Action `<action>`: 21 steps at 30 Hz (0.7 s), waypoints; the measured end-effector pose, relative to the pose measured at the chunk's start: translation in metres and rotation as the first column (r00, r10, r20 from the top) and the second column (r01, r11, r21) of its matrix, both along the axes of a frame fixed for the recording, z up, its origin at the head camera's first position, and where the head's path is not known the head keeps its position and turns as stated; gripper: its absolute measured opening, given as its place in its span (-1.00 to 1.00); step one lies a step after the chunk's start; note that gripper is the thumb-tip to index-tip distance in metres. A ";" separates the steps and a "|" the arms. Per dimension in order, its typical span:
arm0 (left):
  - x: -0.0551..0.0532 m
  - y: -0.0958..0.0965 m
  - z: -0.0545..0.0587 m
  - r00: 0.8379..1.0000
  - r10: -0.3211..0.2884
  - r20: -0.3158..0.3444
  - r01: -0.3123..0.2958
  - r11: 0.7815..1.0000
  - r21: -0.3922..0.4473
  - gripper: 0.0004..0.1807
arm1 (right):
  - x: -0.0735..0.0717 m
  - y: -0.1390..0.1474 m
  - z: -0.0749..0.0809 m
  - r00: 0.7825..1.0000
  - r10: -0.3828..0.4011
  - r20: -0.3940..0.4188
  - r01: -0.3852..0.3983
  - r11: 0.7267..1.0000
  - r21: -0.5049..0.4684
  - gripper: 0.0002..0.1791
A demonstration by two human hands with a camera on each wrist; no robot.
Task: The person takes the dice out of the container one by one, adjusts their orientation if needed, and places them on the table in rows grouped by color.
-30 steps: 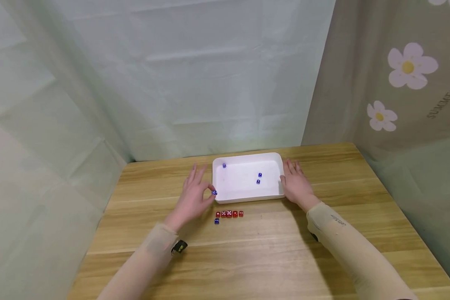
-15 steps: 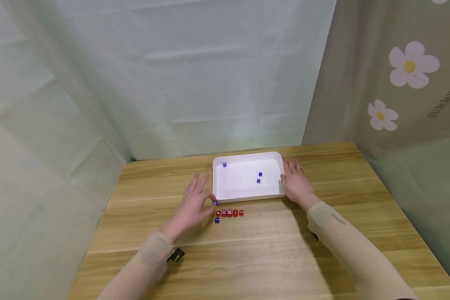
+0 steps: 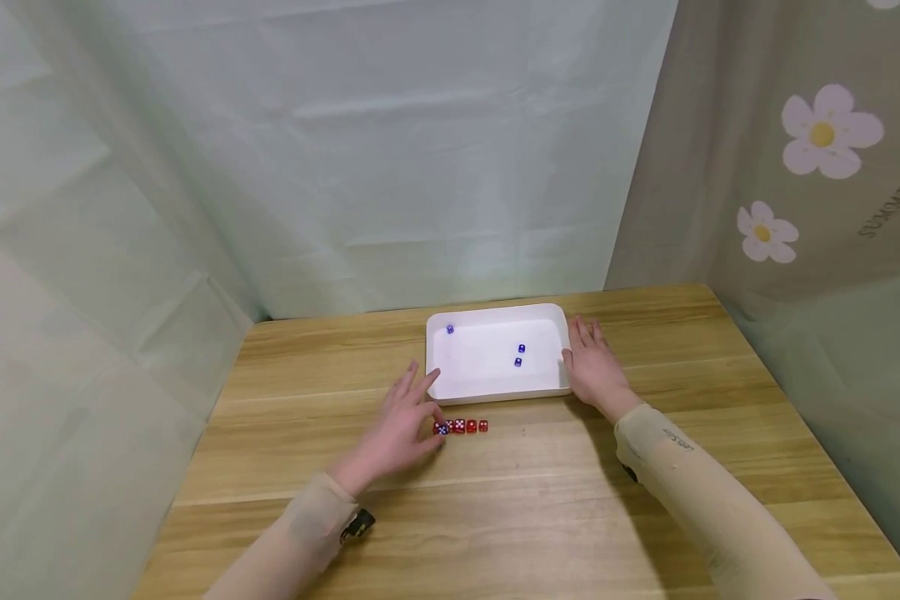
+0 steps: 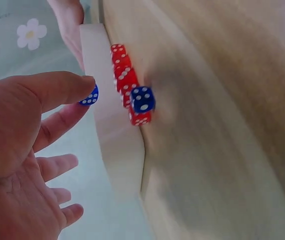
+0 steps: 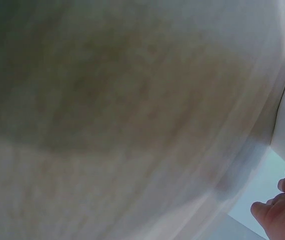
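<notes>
My left hand [image 3: 397,437] pinches a blue die [image 4: 89,96] between thumb and index finger, the other fingers spread. It is over the left end of a row of red dice [image 3: 472,426] on the table. A second blue die [image 4: 142,99] sits in front of that row, mostly hidden by the hand in the head view. Behind the row stands a white tray [image 3: 495,395] with a blue die [image 3: 450,329] at its far left and two more blue dice [image 3: 518,362] toward the right. My right hand [image 3: 594,367] rests with extended fingers against the tray's right side.
The wooden table [image 3: 540,508] stretches toward me and to both sides of the tray. A pale curtain [image 3: 435,167] hangs behind the table's back edge, with flower-printed fabric [image 3: 765,233] at the right.
My left hand has moved from the tray's front left corner toward me, bringing the pinched blue die to the left end of the red row. The right hand stays against the tray.
</notes>
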State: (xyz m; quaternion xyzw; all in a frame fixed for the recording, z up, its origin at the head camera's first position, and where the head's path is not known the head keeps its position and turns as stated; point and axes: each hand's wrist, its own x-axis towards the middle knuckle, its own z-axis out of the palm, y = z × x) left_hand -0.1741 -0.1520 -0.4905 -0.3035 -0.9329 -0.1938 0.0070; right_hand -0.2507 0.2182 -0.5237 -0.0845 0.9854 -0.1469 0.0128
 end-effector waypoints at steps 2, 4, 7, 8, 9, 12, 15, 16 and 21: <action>0.001 0.001 -0.003 1.000 -0.008 -0.006 0.008 1.000 -0.012 -0.80 | 0.000 0.000 0.000 1.000 -0.001 -0.006 0.001 1.000 0.002 -0.29; 0.003 0.003 -0.005 1.000 -0.012 -0.011 0.012 1.000 -0.024 -0.80 | 0.001 0.001 0.000 1.000 -0.001 -0.009 0.001 1.000 0.005 -0.29; 0.004 0.005 -0.007 1.000 -0.021 -0.020 0.021 0.999 -0.041 -0.79 | 0.001 0.001 0.000 1.000 0.002 -0.012 -0.002 1.000 0.010 -0.30; 0.005 0.006 -0.007 0.999 -0.022 -0.025 0.021 0.999 -0.045 -0.79 | 0.001 0.001 0.000 1.000 0.002 -0.013 -0.002 1.000 0.011 -0.30; 0.005 0.006 -0.007 0.999 -0.024 -0.024 0.023 0.999 -0.044 -0.79 | 0.001 0.001 0.001 1.000 0.003 -0.013 -0.003 1.000 0.010 -0.30; 0.006 0.008 -0.008 0.999 -0.024 -0.024 0.023 0.999 -0.045 -0.80 | 0.001 0.001 0.001 1.000 0.005 -0.014 -0.005 1.000 0.010 -0.30; 0.007 0.008 -0.010 0.999 -0.025 -0.029 0.023 0.998 -0.061 -0.81 | 0.001 0.001 0.001 1.000 0.006 -0.017 -0.006 1.000 0.012 -0.30; 0.007 0.009 -0.011 0.999 -0.026 -0.034 0.023 0.997 -0.070 -0.81 | 0.001 0.000 0.000 1.000 0.006 -0.016 -0.006 1.000 0.011 -0.30; 0.007 0.008 -0.015 0.998 -0.022 -0.066 0.015 0.995 -0.098 -0.79 | 0.001 -0.001 -0.001 1.000 0.006 -0.017 -0.006 1.000 0.002 -0.30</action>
